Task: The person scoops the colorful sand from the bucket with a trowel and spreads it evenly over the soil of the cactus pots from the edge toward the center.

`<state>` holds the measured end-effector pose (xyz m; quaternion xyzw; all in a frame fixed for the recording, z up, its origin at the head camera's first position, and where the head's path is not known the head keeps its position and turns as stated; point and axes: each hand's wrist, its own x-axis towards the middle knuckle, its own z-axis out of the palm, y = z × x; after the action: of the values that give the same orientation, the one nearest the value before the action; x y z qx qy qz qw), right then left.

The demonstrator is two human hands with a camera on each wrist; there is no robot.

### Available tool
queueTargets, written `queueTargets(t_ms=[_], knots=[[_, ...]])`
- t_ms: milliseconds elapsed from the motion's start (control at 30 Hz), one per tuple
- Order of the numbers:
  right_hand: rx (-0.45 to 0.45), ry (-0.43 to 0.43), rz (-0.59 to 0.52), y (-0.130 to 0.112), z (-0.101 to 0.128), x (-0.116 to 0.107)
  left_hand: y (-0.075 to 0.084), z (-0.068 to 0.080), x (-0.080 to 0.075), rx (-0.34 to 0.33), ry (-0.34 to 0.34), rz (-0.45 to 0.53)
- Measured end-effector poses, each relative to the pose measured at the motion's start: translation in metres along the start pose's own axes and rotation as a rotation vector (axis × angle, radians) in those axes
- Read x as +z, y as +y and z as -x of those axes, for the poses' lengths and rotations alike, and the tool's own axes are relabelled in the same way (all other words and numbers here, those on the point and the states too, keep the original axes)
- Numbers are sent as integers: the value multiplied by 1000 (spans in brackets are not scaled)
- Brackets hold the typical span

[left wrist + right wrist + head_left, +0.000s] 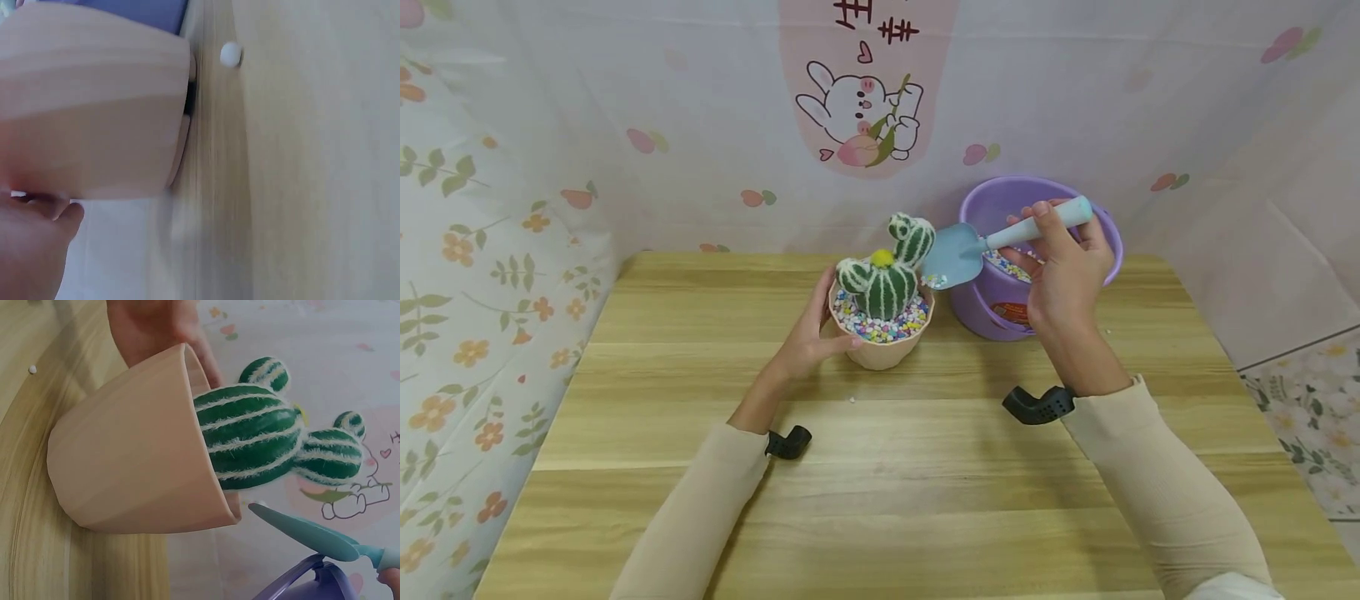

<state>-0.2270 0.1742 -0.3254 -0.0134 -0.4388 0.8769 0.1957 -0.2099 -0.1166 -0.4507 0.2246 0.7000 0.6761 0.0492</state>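
Observation:
A toy-like green cactus (886, 293) with white stripes and a yellow tuft sits in a peach flower pot (882, 357), ringed by multicoloured pebbles (891, 332). My left hand (807, 343) grips the pot from its left side, thumb at the front of the rim. Held by its pale handle in my right hand (1067, 279), a light blue trowel (953, 254) points left, its tip right at the pot's right rim. A few pebbles lie near that tip. In the right wrist view, the trowel blade (306, 532) is tilted beside the rim.
Just right of the pot stands a purple bucket (981, 310) with more coloured pebbles inside, partly behind my right hand. Single white pebbles lie on the wooden table (865, 483), one (230, 54) close to the pot. A printed cloth (700, 125) hangs behind the table.

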Motion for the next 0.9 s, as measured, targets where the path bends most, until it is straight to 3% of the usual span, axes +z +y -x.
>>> queueTargets(t_ms=[233,333,467,567,700,900], knots=[[-12,-16,33,1,0,-1,30,3,13,-174,25,-46],[-19,-28,40,2,1,-1,27,1,11,-197,21,-43],[-16,-45,54,2,1,-1,10,-5,5,-186,17,-33],[-6,-57,63,2,2,-1,3,-9,1,-136,9,-2],[-7,-78,66,3,3,-1,0,-12,-2,-69,-14,38],[-26,-116,86,4,4,-1,0,-14,-5,-50,-43,54]])
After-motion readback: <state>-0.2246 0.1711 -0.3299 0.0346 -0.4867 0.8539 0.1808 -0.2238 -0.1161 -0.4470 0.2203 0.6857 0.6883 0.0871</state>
